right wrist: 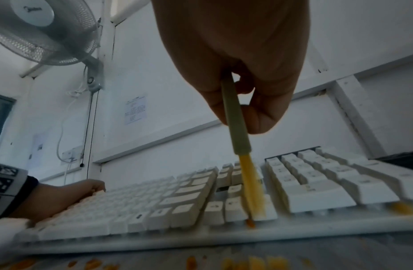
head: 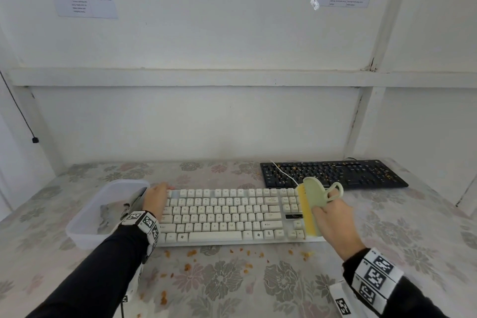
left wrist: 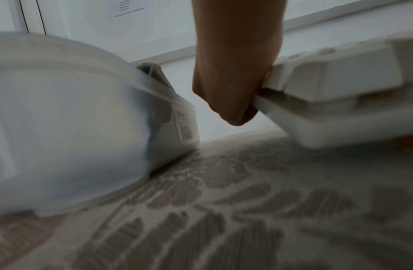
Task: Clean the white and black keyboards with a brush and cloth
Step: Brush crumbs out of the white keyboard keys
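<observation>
The white keyboard (head: 232, 214) lies across the middle of the bench (head: 413, 235), which is covered with a flower-patterned cloth. The right hand (head: 335, 217) grasps a pale green brush (head: 313, 204) by its flat body, thumb and fingers pinching it from both sides (the right wrist view shows this pinch edge-on). The brush's yellow bristles (head: 305, 212) point down and touch the keys at the right part of the white keyboard, between the arrow keys and the number pad. One orange crumb sits at the bristle tips on the keyboard's front edge.

The left hand (head: 154, 201) grips the left end of the white keyboard, fingers curled over its far corner and the heel against its side; in the left wrist view that end appears raised off the bench. Just left of this hand stands a translucent plastic tub (head: 85, 224) with a grey cloth (head: 111, 214) crumpled inside.

The black keyboard (head: 333, 173) lies behind and to the right of the white one, close to the wall, with orange crumbs scattered among its keys. A white cable (head: 284, 173) runs across its left part. More orange crumbs (head: 191, 253) lie scattered on the bench in front of the white keyboard.
</observation>
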A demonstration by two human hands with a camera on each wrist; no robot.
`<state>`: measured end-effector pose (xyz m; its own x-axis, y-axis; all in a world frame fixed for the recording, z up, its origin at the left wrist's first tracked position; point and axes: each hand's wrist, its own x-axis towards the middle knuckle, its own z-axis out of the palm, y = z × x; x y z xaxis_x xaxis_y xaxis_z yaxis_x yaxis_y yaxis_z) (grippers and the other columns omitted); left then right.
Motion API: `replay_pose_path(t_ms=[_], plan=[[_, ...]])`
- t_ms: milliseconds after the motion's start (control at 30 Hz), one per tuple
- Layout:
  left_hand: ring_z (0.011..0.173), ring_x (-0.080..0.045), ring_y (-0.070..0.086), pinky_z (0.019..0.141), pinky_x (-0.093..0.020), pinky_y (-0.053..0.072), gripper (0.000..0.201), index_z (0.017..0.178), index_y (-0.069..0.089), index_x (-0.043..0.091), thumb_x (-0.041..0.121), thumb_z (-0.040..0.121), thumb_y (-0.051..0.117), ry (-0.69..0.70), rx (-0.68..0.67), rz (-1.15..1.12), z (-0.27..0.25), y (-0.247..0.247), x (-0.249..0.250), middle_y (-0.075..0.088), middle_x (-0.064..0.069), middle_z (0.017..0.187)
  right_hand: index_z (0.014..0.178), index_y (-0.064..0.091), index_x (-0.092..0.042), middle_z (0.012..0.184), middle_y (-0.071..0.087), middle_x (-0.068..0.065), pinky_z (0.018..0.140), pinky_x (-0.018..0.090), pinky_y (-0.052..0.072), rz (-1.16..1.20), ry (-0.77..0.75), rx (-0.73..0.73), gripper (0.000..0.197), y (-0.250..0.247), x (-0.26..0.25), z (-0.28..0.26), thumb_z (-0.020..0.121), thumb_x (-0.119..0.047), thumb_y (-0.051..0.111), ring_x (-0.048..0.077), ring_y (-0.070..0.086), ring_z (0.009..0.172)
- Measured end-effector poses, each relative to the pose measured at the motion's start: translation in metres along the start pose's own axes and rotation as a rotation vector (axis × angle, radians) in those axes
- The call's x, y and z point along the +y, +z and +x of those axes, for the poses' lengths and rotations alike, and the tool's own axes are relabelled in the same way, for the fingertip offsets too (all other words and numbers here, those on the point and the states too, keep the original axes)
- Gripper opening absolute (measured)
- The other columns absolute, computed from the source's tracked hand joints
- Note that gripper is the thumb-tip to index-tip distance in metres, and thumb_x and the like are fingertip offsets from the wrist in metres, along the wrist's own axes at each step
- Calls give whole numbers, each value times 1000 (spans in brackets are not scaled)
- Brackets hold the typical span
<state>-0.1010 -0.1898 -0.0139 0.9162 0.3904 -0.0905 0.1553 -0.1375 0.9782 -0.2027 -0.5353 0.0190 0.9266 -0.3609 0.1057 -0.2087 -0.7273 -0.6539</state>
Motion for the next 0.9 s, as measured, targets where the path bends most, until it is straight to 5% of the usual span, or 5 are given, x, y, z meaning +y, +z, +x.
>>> replay_pose_path(t_ms=[133, 367, 533, 733, 900], plan=[[68, -19, 50, 68, -32, 37, 33, 70, 60, 14, 12, 95, 38, 5, -1, 13, 1, 0, 0, 57, -7, 72, 96, 36, -7, 74, 48, 6, 38, 13, 28, 44, -1, -69, 15, -1, -3, -1, 87, -4, 48, 13, 44, 54], [68, -24, 51, 66, -32, 39, 31, 67, 59, 14, 13, 92, 41, -19, -4, 2, 6, 0, -3, 57, -8, 68, 61, 33, -17, 58, 38, -2, 45, 11, 29, -154, -21, -178, 34, -9, -6, -20, 90, -10, 48, 7, 35, 50], [70, -26, 51, 66, -32, 39, 28, 68, 57, 12, 14, 92, 42, -5, -1, 0, 6, 0, -3, 56, -10, 71, 62, 36, -12, 55, 39, 0, 43, 16, 37, -212, 40, -224, 27, -16, -3, -22, 84, -7, 50, 18, 45, 54], [77, -27, 52, 74, -34, 40, 27, 71, 59, 13, 15, 92, 42, 8, 6, -2, 7, -1, -5, 57, -9, 74, 87, 41, -12, 56, 43, -1, 35, 12, 35, -38, -133, 10, 13, -20, -14, -22, 88, -4, 51, 10, 39, 44], [76, -25, 49, 73, -33, 38, 27, 74, 58, 12, 12, 94, 40, 10, -21, 0, 6, 0, -5, 55, -9, 76, 66, 31, -23, 56, 40, -1, 38, 13, 29, -166, -47, -123, 33, -12, -6, -25, 86, -3, 48, 10, 37, 46]])
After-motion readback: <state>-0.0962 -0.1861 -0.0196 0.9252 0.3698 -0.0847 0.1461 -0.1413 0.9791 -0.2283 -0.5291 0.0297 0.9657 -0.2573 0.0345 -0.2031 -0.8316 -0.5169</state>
